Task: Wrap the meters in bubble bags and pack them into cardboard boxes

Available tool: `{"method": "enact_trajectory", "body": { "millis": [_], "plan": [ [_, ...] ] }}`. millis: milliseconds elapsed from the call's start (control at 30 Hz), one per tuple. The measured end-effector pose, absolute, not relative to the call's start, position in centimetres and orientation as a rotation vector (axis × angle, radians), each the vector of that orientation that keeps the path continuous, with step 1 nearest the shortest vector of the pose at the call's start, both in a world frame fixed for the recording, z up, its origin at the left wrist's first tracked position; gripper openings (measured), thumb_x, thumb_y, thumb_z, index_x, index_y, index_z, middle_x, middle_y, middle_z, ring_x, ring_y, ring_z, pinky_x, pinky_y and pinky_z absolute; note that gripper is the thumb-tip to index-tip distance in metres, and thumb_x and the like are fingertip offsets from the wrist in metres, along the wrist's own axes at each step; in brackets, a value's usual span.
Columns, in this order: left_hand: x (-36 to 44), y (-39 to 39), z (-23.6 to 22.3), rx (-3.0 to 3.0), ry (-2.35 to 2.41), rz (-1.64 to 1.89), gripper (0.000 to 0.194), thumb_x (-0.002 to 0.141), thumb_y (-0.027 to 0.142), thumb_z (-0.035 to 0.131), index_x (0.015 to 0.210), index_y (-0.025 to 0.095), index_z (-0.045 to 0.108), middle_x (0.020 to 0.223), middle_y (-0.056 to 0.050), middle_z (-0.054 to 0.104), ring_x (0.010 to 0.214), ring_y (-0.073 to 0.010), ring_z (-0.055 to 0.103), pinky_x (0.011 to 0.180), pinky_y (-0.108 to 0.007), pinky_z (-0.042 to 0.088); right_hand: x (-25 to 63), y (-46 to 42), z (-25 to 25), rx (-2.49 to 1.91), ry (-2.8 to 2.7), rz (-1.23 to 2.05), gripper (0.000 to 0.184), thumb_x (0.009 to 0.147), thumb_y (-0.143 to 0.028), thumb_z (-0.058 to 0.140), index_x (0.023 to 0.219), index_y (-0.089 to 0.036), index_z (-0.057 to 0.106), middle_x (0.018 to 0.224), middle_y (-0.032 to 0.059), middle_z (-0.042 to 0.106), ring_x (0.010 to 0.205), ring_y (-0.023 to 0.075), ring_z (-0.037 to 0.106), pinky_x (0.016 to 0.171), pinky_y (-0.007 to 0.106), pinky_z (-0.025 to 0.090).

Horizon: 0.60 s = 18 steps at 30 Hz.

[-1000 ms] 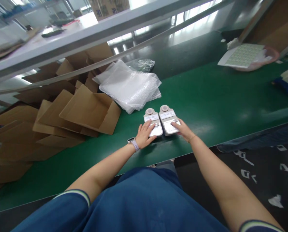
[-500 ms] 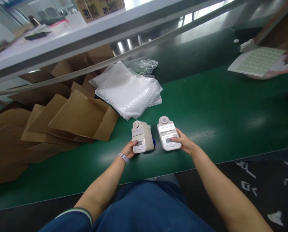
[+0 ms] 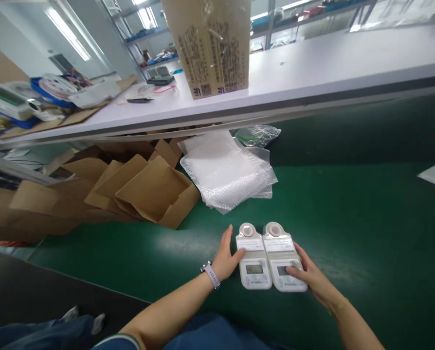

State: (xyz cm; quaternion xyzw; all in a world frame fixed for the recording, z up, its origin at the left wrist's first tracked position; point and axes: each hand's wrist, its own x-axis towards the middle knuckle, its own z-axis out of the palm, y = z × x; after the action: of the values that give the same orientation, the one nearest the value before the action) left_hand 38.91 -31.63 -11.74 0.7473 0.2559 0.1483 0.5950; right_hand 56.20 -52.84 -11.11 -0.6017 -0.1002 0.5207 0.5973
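Observation:
Two white meters with small grey displays and a round knob at the top lie side by side on the green work surface, their long edges touching or nearly so. Beside the left meter (image 3: 254, 272) is my left hand (image 3: 227, 257), fingers stretched out and the thumb against its edge. My right hand (image 3: 312, 277) grips the right meter (image 3: 283, 245) from its right side, thumb over the front near the display. The undersides of both meters are hidden.
Bubble wrap bags (image 3: 228, 175) lie beyond the meters, with open cardboard boxes (image 3: 159, 192) to their left. A white shelf (image 3: 312, 73) runs above, carrying a large carton (image 3: 213, 48). Another person's legs (image 3: 57, 333) show at lower left.
The two meters, apart and tilted before, now lie together side by side. My left hand has loosened from its meter and its fingers have opened. The view has tilted up.

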Motion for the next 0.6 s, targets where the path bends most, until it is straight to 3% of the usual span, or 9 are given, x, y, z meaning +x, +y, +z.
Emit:
{"method": "enact_trajectory", "body": {
  "millis": [67,133,233,300,367,467,600],
  "plan": [
    [40.8,-29.8,-10.3,2.023,0.546,0.635,0.061,0.09,0.032,0.045,0.144,0.02,0.021,0.148,-0.012,0.027,0.136,-0.0238,0.026,0.114,-0.046,0.021,56.1,-52.9,-10.8,-1.517,-0.298,1.161,0.094,0.068,-0.043,0.07,0.143,-0.025,0.017,0.137,0.0142,0.045,0.12,0.0299,0.05,0.095,0.046,0.045],
    [43.2,-27.4,-9.2,2.274,0.438,0.688,0.056,0.092,0.029,0.04,0.144,0.02,0.021,0.148,-0.011,0.028,0.137,-0.0213,0.025,0.114,-0.045,0.022,55.3,-52.9,-10.4,-1.81,-0.387,0.907,0.087,0.07,-0.048,0.065,0.142,-0.021,0.023,0.142,0.0162,0.037,0.128,0.0329,0.04,0.101,0.051,0.038],
    [47.0,-23.0,-8.8,2.603,0.52,0.487,0.071,0.081,0.033,0.06,0.142,0.021,0.026,0.15,-0.012,0.024,0.139,-0.0275,0.019,0.113,-0.057,0.012,51.9,-52.1,-9.9,-2.194,-0.635,0.247,0.068,0.08,-0.049,0.051,0.138,-0.02,0.033,0.147,0.0142,0.03,0.134,0.0327,0.029,0.106,0.054,0.03],
    [48.6,-20.0,-9.1,2.665,0.615,0.402,0.077,0.071,0.029,0.071,0.138,0.021,0.034,0.15,-0.013,0.024,0.138,-0.032,0.017,0.109,-0.064,0.006,48.7,-50.8,-9.9,-2.287,-0.855,-0.036,0.065,0.084,-0.05,0.046,0.14,-0.021,0.031,0.147,0.0131,0.031,0.134,0.0312,0.028,0.107,0.053,0.027],
    [49.2,-17.3,-9.4,2.626,0.612,0.413,0.059,0.071,0.023,0.07,0.126,0.021,0.049,0.144,-0.014,0.035,0.135,-0.033,0.025,0.107,-0.066,0.008,45.5,-48.9,-10.4,-2.393,-0.971,-0.149,0.077,0.082,-0.058,0.047,0.144,-0.018,0.023,0.146,0.0167,0.032,0.135,0.0336,0.025,0.107,0.056,0.024],
    [48.5,-14.0,-9.1,2.539,0.513,0.453,0.018,0.083,0.024,0.056,0.098,0.019,0.065,0.127,-0.012,0.054,0.123,-0.0299,0.041,0.106,-0.058,0.02,42.1,-45.9,-11.3,-2.599,-0.915,-0.202,0.092,0.076,-0.065,0.051,0.145,-0.013,0.018,0.147,0.0228,0.024,0.138,0.0386,0.014,0.106,0.063,0.015],
    [44.1,-12.1,-7.7,2.447,0.325,0.48,0.026,0.091,0.029,0.042,0.084,0.02,0.066,0.102,-0.008,0.066,0.102,-0.0226,0.055,0.095,-0.037,0.038,40.1,-43.5,-11.7,-2.744,-0.791,-0.202,0.078,0.075,-0.049,0.058,0.14,-0.017,0.028,0.149,0.0223,0.018,0.138,0.0402,0.007,0.104,0.065,0.013]
  ]
}}
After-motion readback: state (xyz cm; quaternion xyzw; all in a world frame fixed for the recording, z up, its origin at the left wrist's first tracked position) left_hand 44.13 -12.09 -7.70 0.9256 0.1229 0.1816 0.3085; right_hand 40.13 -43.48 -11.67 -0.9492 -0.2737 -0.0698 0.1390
